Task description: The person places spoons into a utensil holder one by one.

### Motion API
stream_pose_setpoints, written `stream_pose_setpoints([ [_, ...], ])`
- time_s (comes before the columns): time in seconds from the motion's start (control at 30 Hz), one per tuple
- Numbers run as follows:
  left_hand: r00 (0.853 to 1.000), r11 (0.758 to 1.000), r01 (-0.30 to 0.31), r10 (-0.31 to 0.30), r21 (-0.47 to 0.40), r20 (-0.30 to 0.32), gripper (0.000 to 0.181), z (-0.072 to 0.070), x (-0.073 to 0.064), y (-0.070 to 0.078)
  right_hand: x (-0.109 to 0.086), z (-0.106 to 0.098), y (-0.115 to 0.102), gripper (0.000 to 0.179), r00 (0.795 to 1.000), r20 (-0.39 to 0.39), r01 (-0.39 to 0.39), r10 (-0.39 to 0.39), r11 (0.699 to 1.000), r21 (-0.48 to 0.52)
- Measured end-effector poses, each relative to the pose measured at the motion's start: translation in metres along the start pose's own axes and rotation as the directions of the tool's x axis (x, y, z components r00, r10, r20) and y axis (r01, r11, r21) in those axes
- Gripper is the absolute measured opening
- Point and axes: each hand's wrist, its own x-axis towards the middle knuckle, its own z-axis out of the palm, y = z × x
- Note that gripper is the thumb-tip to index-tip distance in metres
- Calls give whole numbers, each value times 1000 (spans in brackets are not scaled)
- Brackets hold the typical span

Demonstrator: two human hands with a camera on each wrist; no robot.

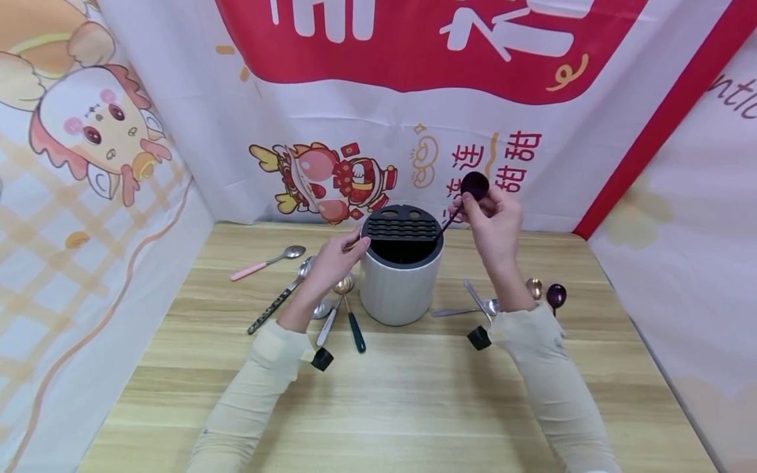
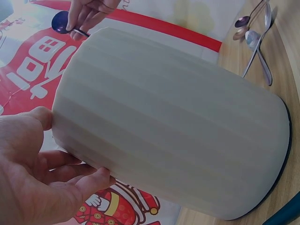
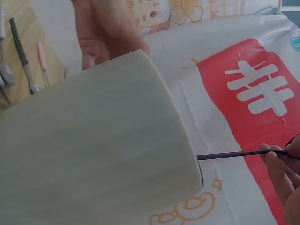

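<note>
A white ribbed utensil holder (image 1: 397, 292) with a black slotted top (image 1: 397, 228) stands upright on the wooden table. My left hand (image 1: 334, 264) grips its upper left side, thumb at the rim. With my right hand (image 1: 495, 226) I pinch a dark purple spoon (image 1: 475, 186) by the neck, its round bowl up and the thin handle slanting down to the left. The handle's lower end passes over the rim into the open front part of the holder, where its tip is hidden. In the right wrist view the spoon's handle (image 3: 229, 154) enters at the holder's top edge.
Left of the holder lie a pink-handled spoon (image 1: 251, 270), a dark patterned-handled spoon (image 1: 272, 312), a green-handled spoon (image 1: 357, 332) and other cutlery. To the right are silver pieces (image 1: 455, 312), a gold spoon (image 1: 535, 287) and another purple spoon (image 1: 556, 295). Printed cloth (image 1: 225, 164) hangs behind.
</note>
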Motion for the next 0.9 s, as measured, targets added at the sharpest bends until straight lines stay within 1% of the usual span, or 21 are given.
stream_pose_setpoints([
  [0.27, 1000, 1000, -14, 15, 18, -16, 66, 1, -1, 2, -4, 6, 13, 14, 999, 47, -21, 24, 998, -67],
  [0.4, 1000, 999, -17, 18, 27, -21, 67, 1, -2, 3, -7, 8, 18, 14, 997, 75, -29, 35, 996, -81],
  [0.53, 1000, 999, -16, 17, 29, -21, 66, 0, -3, 3, -10, 10, 20, 13, 995, 90, -44, 53, 994, -97],
  [0.8, 1000, 999, -15, 16, 51, -26, 63, 1, -2, 3, -16, 13, 23, 18, 989, 123, -60, 79, 986, -153],
  [0.87, 999, 998, -17, 19, 53, -28, 63, 1, -2, 2, -17, 14, 24, 18, 989, 124, -52, 77, 980, -191],
  [0.9, 999, 998, -19, 20, 54, -29, 63, 1, -2, 2, -17, 14, 25, 17, 990, 121, -41, 70, 973, -225],
])
